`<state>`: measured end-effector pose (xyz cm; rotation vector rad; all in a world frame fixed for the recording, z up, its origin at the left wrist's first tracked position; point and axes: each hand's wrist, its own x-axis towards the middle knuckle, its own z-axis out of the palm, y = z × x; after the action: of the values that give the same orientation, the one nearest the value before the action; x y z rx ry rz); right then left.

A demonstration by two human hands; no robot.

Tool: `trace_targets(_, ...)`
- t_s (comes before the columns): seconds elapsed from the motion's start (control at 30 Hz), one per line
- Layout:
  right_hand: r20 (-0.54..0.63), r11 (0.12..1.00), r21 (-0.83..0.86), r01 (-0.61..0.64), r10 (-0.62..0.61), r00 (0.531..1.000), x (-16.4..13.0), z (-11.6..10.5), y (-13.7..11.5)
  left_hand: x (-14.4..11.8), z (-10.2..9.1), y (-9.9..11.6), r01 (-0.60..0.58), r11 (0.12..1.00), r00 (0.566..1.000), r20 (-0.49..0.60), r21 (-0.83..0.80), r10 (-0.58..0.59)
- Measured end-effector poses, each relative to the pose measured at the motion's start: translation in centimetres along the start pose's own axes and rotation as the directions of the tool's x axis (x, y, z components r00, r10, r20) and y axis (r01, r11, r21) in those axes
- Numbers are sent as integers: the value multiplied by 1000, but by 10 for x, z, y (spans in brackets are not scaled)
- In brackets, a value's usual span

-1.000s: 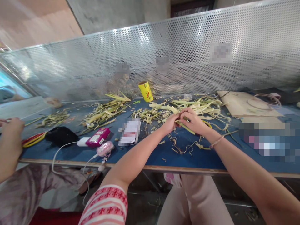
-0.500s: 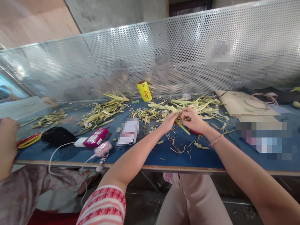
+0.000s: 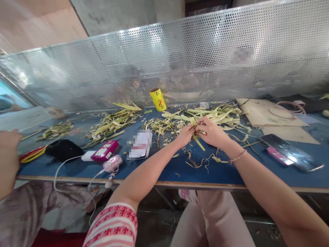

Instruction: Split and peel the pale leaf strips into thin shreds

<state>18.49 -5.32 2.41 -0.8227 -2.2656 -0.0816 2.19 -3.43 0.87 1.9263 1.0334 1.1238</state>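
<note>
My left hand [image 3: 185,135] is closed on a flat, pale green plant strip [image 3: 199,143], whose lower end sticks out below the fingers. Pressed close against it, my right hand [image 3: 212,133] grips the same strip with bent fingers. A small red bit [image 3: 205,134] shows at the right fingers; what it belongs to is hidden. Just behind the hands lies a loose pile of long pale green strips [image 3: 218,115]. Short, curly plant scraps [image 3: 160,126] are heaped to the left of that pile, and thin curled peelings [image 3: 196,164] lie in front of my hands.
A yellow printed tube [image 3: 158,100] leans near the perforated metal screen [image 3: 108,68]. More strips [image 3: 113,121] lie to the left. A pink device [image 3: 105,151], a black pouch [image 3: 63,150] and a phone [image 3: 290,151] rest on the blue table [image 3: 218,176]. Another person's hand [image 3: 9,157] is at far left.
My hands have come closer together on the strip, and its lower end has shifted slightly left and down. The red object under my right hand is now mostly covered.
</note>
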Motion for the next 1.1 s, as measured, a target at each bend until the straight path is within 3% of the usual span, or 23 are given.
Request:
trace_targets(0.13, -37, 993, -114, 30, -34, 999, 1, 0, 0, 2, 2, -4, 110, 980, 994, 40, -168, -105)
trace_targets(0.23, -14, 983, -174, 62, -65, 998, 1, 1, -1, 2, 2, -3, 138, 970, 990, 42, -200, -132)
trace_targets(0.47, -19, 998, 2, 62, -62, 998, 2, 7, 0, -1, 1, 7, 140, 981, 989, -24, -132, -145)
trace_targets(0.7, -25, 997, 13, 72, -72, 997, 1, 17, -2, 0, 2, 2, 144, 966, 980, -106, -216, -170)
trace_targets(0.8, -33, 992, 34, 121, -120, 992, -1, 22, -2, 3, 3, -4, 170, 919, 962, -143, -355, -233)
trace_targets(0.93, -141, 986, 108, 129, -113, 984, 0, 24, -1, 7, 5, -10, 173, 809, 943, -144, -562, -301)
trace_targets(1.1, -232, 990, 114, 84, -56, 971, 2, 23, 6, 6, 8, -7, 216, 745, 939, -74, -632, -335)
